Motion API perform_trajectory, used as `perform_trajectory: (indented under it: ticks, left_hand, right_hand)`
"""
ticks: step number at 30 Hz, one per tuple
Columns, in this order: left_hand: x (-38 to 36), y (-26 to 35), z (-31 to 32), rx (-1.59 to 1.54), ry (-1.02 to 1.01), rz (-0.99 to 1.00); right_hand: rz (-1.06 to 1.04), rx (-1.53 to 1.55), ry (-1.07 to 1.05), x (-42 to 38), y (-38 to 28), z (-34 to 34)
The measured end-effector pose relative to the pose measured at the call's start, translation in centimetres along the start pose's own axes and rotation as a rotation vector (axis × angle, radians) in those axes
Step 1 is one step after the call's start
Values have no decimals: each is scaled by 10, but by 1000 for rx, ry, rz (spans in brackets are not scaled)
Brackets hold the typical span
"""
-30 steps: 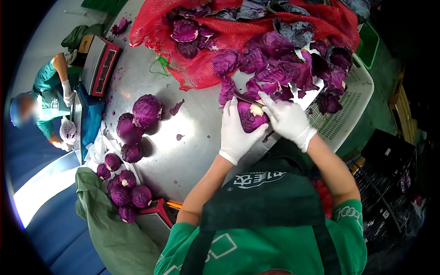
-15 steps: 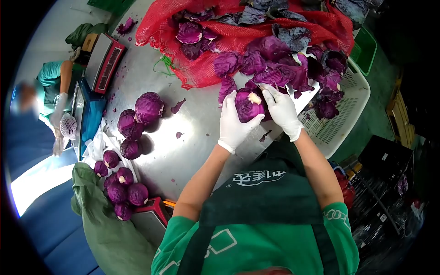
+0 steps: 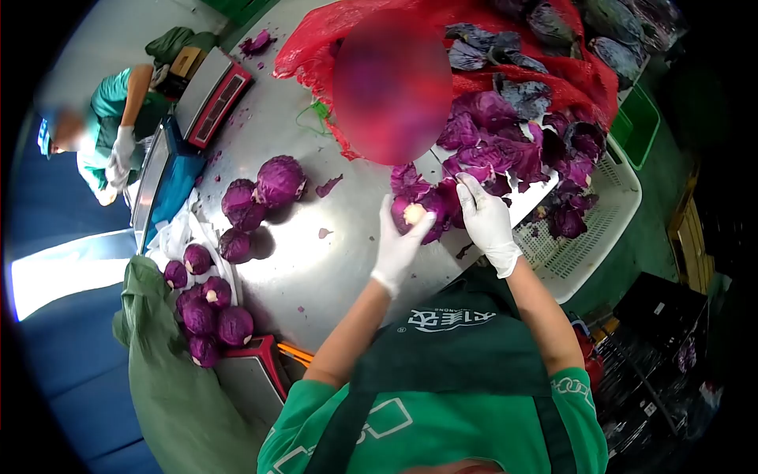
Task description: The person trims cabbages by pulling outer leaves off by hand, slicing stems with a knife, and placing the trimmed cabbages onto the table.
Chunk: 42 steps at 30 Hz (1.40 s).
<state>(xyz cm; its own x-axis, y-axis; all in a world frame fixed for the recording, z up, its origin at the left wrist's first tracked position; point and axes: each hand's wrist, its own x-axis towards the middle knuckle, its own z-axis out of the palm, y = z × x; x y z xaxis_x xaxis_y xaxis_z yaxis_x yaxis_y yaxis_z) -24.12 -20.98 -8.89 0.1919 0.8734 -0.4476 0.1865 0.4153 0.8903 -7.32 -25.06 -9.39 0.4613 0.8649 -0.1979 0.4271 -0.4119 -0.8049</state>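
The dark green apron (image 3: pixel 454 359) bears large white Chinese characters (image 3: pixel 452 318) (blurred, so I can't spell them all out), with a small ® sign (image 3: pixel 402 330) at their left end. A row of tiny Latin letters runs beside them, too small to read surely. The white label (image 3: pixel 662 306) on the black box (image 3: pixel 657 317) is illegible, as is the panel of the red-edged scale (image 3: pixel 219 104).

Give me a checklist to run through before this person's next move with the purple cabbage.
1. Cabbage held in the left hand: ok.
2. Pale stem end uncovered: ok.
3. Both hands gloved: ok.
4. Right hand gripping a leaf: cannot tell, its fingertips are among purple leaves.
5. Any blade clear of the fingers: cannot tell, none shows clearly.
6. Table free of leaf scraps: not ok.
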Motion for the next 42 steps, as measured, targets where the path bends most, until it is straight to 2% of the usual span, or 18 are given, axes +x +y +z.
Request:
perform_trajectory:
  ticks: [1,3,4,7,8,9,11,13,14,17,19,21,25,30,33,36,40,42]
  left_hand:
    - [8,-14,6,24,68,115]
    - [11,-19,-1,-33,19,57]
    - [10,-21,-4,-37,25,54]
    - [14,-25,-15,319,-51,404]
    - [13,-27,-17,338,-57,387]
    - [14,-23,-15,354,-69,375]
    - [20,-14,-13,408,-92,407]
    - [22,-7,-12,463,-109,430]
    - [23,-3,-12,488,-151,422]
    - [27,-1,-14,505,-219,364]
    - [29,-2,-15,611,-203,521]
    - [32,1,-16,591,-214,491]
    - [26,1,-28,629,-311,558]
    - [14,-10,-63,665,-313,550]
    - [-2,-16,-69,737,-258,521]
    - [-10,-19,-56,528,-43,238]
    - [-17,-23,-49,568,-15,323]
    - [-17,-22,-45,677,6,428]
  right_hand:
    - [-8,-4,-9,3,9,4]
    - [-60,40,191,22,53,9]
    - [56,-13,133,37,71,1]
    - [-229,58,533,78,93,-8]
    - [-44,85,333,74,91,-23]
    - [140,108,140,64,37,-55]
    - [-31,75,-38,50,9,-52]
    - [-378,-147,-162,32,5,-31]
    - [-324,-202,-308,23,-6,-27]
    - [-409,-257,-224,25,-4,-5]
    - [-614,-477,-44,32,-5,0]
    - [-641,-382,42,48,9,12]
    - [-482,-369,187,79,30,18]
    - [-271,-391,68,85,40,27]
    - [-352,-259,176,77,26,34]
    - [-337,-288,24,68,0,29]
    - [-370,-476,306,95,17,15]
    - [-344,-461,296,80,-2,-4]
